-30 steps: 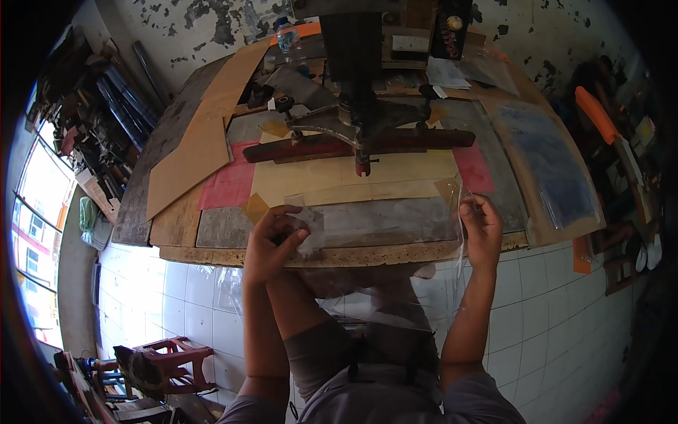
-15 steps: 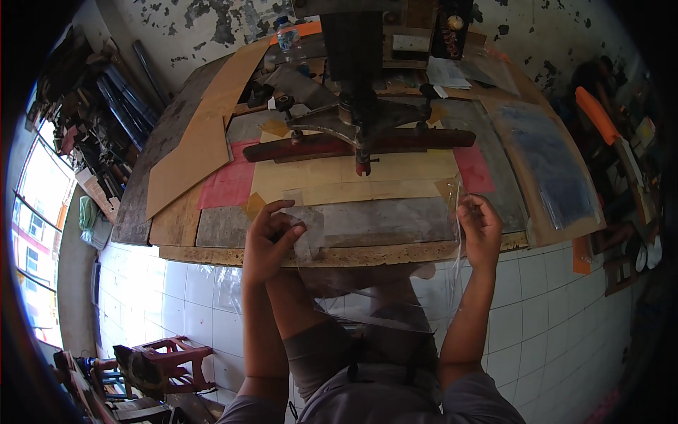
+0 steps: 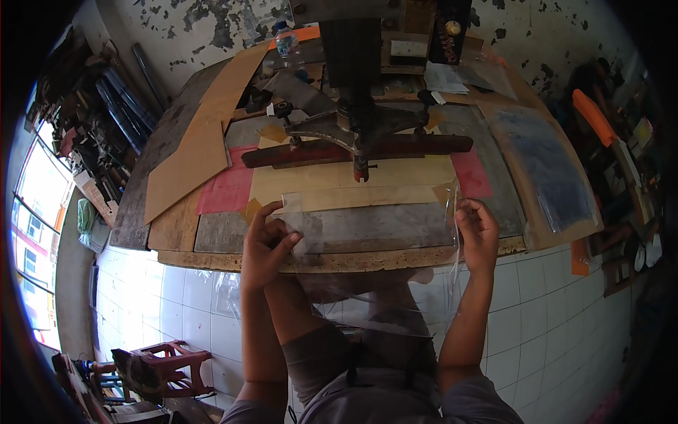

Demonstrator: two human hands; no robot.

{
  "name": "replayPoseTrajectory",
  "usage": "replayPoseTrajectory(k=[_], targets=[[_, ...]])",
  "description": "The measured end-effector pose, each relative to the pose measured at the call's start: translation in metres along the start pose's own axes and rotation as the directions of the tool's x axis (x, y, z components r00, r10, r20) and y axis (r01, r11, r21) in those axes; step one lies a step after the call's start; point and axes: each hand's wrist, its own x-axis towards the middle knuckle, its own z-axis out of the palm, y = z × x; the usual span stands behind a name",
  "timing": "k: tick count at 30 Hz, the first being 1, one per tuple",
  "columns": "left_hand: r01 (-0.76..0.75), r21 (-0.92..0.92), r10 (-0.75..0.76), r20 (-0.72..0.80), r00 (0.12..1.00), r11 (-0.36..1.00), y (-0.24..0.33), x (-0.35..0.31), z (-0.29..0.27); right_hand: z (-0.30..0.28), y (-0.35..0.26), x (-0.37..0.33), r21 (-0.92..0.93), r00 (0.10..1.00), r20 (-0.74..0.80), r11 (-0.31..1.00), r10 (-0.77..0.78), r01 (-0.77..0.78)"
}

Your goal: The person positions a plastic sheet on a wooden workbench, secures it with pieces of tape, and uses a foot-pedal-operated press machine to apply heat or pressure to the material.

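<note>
A clear plastic sheet (image 3: 378, 279) hangs between my two hands over the table's front edge and my lap. My left hand (image 3: 267, 244) pinches its left side, with thumb against bent fingers and the index finger reaching up to the sheet's corner. At the opposite side, my right hand (image 3: 477, 227) has thumb and fingers closed on the sheet's edge. Beyond the sheet, a cream-coloured strip (image 3: 332, 198) lies on the grey plate (image 3: 367, 226), between pink pieces (image 3: 233, 180). A dark red-edged press bar (image 3: 409, 148) stands over it.
The press column (image 3: 349, 60) rises at the middle of the table. Brown board (image 3: 185, 166) lies on the left; a stack of clear sheets (image 3: 547, 162) is on the right. A plastic bottle (image 3: 286, 41) stands at the back. A red stool (image 3: 169, 364) is on the floor.
The view has shifted slightly. My left hand has moved a little, its index finger now nearer the sheet's upper corner; both hands still hold the sheet.
</note>
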Motion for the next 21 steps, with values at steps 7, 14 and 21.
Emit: replayPoseTrajectory(k=[7,14,21], targets=[[-0.027,0.03,0.027,-0.01,1.0,0.999,0.0057,-0.0004,0.0039,0.0013,-0.0033,-0.0001,-0.01,1.0,-0.005,1.0,-0.012,0.012],[-0.022,0.033,0.022,-0.019,1.0,0.999,0.0077,-0.0004,0.0051,-0.0003,-0.0036,-0.001,0.014,1.0,-0.003,1.0,0.013,-0.013],[-0.033,0.031,0.033,-0.018,0.999,0.999,0.0057,-0.0005,0.004,0.0014,-0.0071,-0.0011,0.023,1.0,0.0,1.0,0.013,-0.013]])
